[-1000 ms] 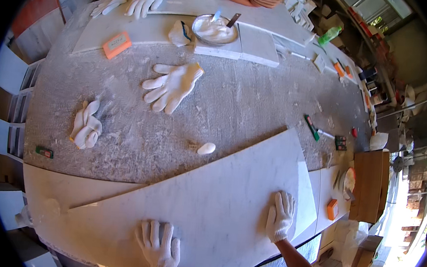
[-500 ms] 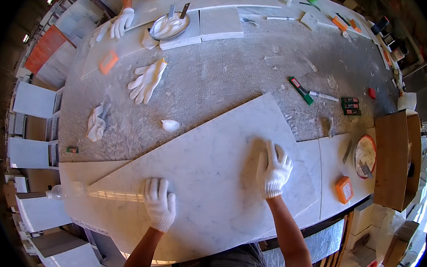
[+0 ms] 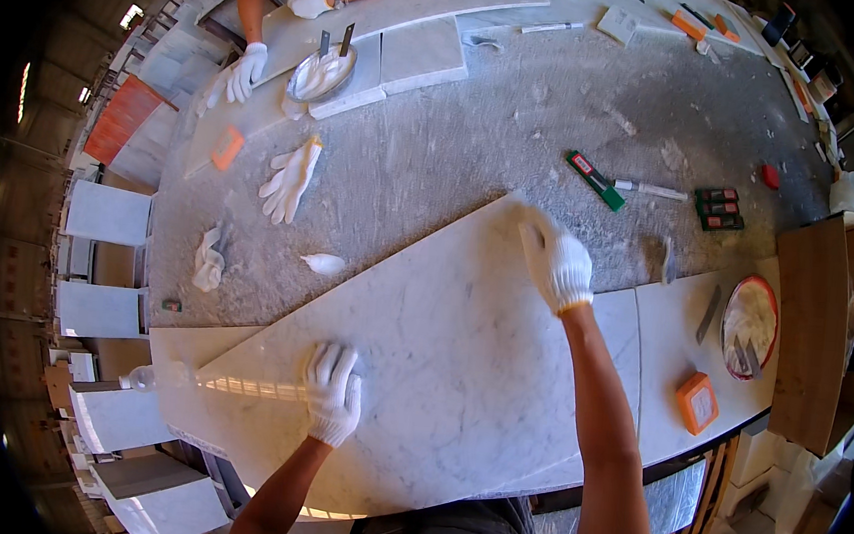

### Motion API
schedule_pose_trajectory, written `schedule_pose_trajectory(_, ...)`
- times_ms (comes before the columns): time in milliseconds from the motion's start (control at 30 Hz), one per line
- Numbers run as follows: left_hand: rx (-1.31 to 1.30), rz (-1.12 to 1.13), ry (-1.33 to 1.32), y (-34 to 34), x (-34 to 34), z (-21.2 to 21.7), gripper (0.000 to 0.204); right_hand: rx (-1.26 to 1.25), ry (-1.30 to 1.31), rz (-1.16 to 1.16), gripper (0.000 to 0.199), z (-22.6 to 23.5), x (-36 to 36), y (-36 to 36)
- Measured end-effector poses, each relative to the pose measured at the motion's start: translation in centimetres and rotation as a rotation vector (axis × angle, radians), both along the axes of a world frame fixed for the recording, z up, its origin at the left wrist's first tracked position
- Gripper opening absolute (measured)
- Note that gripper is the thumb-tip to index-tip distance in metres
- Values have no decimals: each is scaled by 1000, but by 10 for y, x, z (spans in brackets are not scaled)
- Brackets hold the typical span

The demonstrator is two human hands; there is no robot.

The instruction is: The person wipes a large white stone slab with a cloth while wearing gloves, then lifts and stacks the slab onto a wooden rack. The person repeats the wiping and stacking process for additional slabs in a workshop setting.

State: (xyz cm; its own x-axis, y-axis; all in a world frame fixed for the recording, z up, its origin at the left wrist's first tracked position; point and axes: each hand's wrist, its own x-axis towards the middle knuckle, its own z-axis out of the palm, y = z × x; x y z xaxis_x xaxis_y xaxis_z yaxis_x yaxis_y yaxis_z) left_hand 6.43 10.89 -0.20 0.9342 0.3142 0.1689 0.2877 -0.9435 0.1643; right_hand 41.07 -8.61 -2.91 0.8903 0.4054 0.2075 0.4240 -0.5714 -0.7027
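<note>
One pale slab [image 3: 439,368]: grey-veined, lying at a slant in front of the person; far corner over the rough grey worktop [image 3: 446,158].
Left hand [image 3: 335,392]: white knit glove, palm down on the slab's left part, fingers extended and slightly apart, nothing grasped.
Right hand [image 3: 556,262]: gloved, at the slab's far corner, fingers reaching forward; tips blurred, cannot tell how far open or whether the edge is held.
White lump [image 3: 323,264]: on the worktop, near the slab's slanted edge.
Loose glove [image 3: 291,181]: white, farther off, beyond the lump.
Green case [image 3: 594,180]: beyond the right hand, white rod [image 3: 654,191] beside it.
Red-rimmed bowl [image 3: 749,328]: far right, blades in it; orange block [image 3: 698,404] near it.
</note>
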Motion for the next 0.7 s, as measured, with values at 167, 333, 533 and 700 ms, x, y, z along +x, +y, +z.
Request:
schedule_pose_trajectory(167, -33, 41, 3, -6, -2, 3, 39, 94, -172, -65, 30, 3, -73, -51)
schedule_pose_trajectory(333, -48, 40, -2, -4, 3, 2, 37, 109, -164, -275, 37, 1, -93, -63)
schedule_pose_trajectory(533, -36, 57, -16, -4, 2, 10, 39, -172, -189, -373, 37, 8, -130, -93)
schedule_pose_trajectory(700, -49, 67, -42, -2, -4, 9, 41, -294, -154, -397, 36, 11, -160, -121)
